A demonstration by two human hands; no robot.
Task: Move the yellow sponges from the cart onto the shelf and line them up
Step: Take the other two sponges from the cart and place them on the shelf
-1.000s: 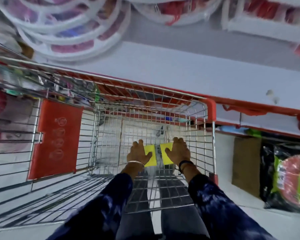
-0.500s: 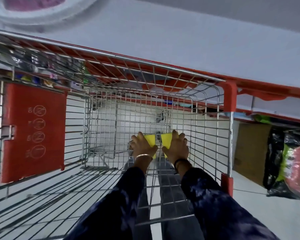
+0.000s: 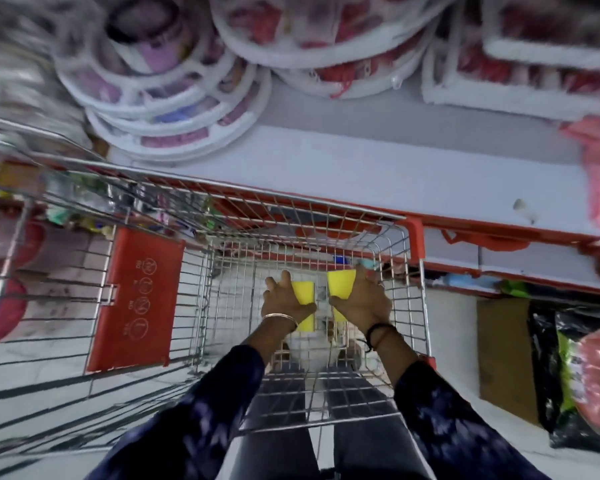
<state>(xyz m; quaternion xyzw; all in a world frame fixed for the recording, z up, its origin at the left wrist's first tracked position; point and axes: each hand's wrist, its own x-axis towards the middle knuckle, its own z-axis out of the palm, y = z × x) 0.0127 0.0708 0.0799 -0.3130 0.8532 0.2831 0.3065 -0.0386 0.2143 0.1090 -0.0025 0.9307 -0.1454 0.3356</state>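
You are looking straight down into a wire shopping cart (image 3: 409, 306), with both of your arms reaching into its basket. Each arm wears a dark blue patterned sleeve (image 3: 201, 424).

Your left hand (image 3: 284, 303) is low inside the cart. Its fingers (image 3: 286, 277) are wrapped over a yellow sponge (image 3: 303, 296), with the thumb curled across the sponge's lower half, so the hand holds it firmly. A thin metal bangle (image 3: 279, 317) circles that wrist.

Your right hand (image 3: 362, 303) is just beside the left and a little higher in the view. Its fingers (image 3: 369, 278) clasp a second yellow sponge (image 3: 341, 284), whose upper end sticks out past the knuckles. A dark cord bracelet (image 3: 378, 332) sits on that wrist.

The two sponges are close together but not touching; a narrow gap of wire mesh shows between them. Both are inside the cart's basket, held in your hands. Whether they rest on the cart floor or are lifted clear of it cannot be told from above.

On the cart's left, a red plastic flap (image 3: 136, 303) with white printed symbols lies against the wire side.

Beyond the cart's far rim runs a white shelf (image 3: 361, 174) with a red front edge. Much of its surface near the cart is bare. At the back of the shelf, blurred, are stacks of round white-rimmed packs (image 3: 174, 109) with pink and purple contents. To the right, lower down, sits a dark bag (image 3: 575, 382) with green and pink printing.
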